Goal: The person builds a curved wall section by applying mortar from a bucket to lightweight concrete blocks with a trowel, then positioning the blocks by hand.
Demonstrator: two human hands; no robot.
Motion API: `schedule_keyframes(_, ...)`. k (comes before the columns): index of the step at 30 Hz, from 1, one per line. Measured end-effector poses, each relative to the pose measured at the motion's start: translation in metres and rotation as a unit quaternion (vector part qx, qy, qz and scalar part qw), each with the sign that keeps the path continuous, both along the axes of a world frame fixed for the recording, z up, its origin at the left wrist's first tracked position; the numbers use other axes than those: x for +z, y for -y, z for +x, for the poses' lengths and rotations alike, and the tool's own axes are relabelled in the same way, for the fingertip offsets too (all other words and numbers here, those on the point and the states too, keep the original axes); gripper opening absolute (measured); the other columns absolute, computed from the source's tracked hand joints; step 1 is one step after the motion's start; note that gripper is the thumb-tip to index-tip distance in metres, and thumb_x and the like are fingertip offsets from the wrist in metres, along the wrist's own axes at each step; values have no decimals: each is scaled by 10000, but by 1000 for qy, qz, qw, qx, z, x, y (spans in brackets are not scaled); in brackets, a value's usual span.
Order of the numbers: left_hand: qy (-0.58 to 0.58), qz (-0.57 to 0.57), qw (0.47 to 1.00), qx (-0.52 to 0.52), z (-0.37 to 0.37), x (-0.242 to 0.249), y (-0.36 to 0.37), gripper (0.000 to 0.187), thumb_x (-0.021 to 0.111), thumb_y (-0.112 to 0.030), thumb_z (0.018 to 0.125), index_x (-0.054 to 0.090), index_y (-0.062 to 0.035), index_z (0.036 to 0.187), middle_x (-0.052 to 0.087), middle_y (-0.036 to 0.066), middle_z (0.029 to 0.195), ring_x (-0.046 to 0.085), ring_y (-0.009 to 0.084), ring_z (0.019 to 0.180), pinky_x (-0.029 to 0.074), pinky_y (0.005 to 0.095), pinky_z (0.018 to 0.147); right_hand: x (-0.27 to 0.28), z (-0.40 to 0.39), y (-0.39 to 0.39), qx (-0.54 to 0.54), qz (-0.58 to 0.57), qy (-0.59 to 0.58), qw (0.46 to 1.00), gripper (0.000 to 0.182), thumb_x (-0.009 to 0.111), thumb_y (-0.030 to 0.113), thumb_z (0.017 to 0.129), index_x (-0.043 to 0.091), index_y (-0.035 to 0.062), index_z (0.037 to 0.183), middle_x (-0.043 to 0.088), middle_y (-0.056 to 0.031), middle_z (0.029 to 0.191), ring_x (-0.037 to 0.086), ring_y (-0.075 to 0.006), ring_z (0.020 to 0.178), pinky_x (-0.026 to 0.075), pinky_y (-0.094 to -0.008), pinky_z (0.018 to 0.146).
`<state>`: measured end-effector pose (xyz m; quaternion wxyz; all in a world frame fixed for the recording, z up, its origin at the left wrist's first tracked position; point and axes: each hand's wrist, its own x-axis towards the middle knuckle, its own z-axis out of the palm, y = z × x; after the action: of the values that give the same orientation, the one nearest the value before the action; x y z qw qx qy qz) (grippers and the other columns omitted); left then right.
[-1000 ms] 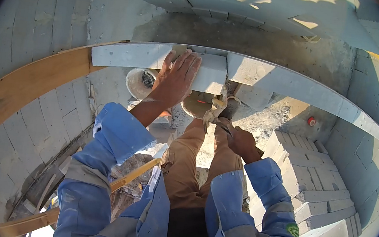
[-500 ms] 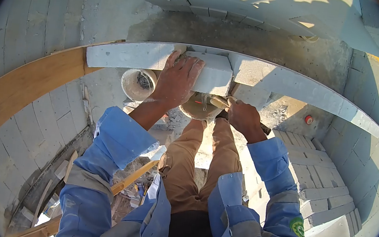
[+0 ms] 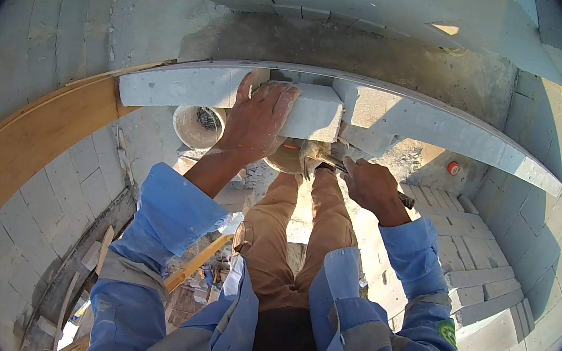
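Note:
My left hand (image 3: 262,117) grips a pale grey block (image 3: 317,112), with its fingers over the upper face. The block sits at a gap in the row, between a left block (image 3: 183,85) and a long right block (image 3: 441,128). In my right hand (image 3: 372,187) is a trowel (image 3: 330,160) with a dark handle end, its fingers closed round it. Wet mortar coats the trowel's head, just below the block's lower right corner. Under the block stands a bucket (image 3: 284,157), partly hidden by it and by my left hand.
A wooden plank (image 3: 33,138) curves along the left side. A second bucket (image 3: 197,129) stands behind my left wrist. Stacked blocks (image 3: 476,270) lie at the right, near a small red round object (image 3: 453,168). Block walls rise on both sides, with rubble below.
My right hand has moved slightly right and down, and the trowel has turned so its mortar-coated head shows more. The block has come slightly toward me, showing more of the gap behind it.

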<state>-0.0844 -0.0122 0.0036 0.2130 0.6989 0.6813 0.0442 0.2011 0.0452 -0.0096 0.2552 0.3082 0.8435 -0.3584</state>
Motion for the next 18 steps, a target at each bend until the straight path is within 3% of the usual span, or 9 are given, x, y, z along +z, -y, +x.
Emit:
schedule_keyframes(3,-49,12,998,-25,-4,-1,5,814,826,-148,668,460,-86,1392,570,86,1330,518,241,1298,155,542,1206,-1,-1,8,-4,8,24,1000,333,625,303,941,614,53,1161,666,-191,891,672,-393,773,532,-514,691)
schedule_keyframes(6,-44,15,998,-29,-1,0,-1,783,810,-148,683,466,-93,1384,566,84,1331,531,243,1278,157,543,1199,9,3,8,-38,-29,88,995,362,602,304,953,615,72,1231,671,-206,891,687,-379,842,541,-507,732)
schedule_keyframes(8,-9,-3,1000,1,2,7,2,764,804,-158,692,474,-88,1377,565,83,1330,542,248,1256,168,536,1192,5,20,16,-112,-59,39,991,389,605,320,951,610,69,1248,672,-207,883,683,-391,845,540,-506,738)
schedule_keyframes(9,-27,16,999,-12,1,2,2,869,877,-260,648,455,-86,1387,559,95,1350,538,235,1253,152,513,1191,2,26,19,-112,-67,46,990,389,605,320,951,610,69,1248,672,-207,883,683,-391,845,540,-506,738)
schedule_keyframes(11,-40,6,999,-19,2,-3,1,872,875,-252,646,450,-87,1389,563,95,1341,538,236,1253,153,514,1190,-5,28,25,-148,-57,61,985,396,609,330,949,606,57,1234,679,-212,901,680,-399,852,538,-503,744)
schedule_keyframes(18,-57,14,998,-9,1,3,0,881,873,-271,658,437,-96,1402,562,87,1338,522,242,1273,148,526,1199,-2,33,38,-148,-56,87,984,403,608,339,945,610,48,1224,689,-208,914,678,-403,887,534,-509,777)
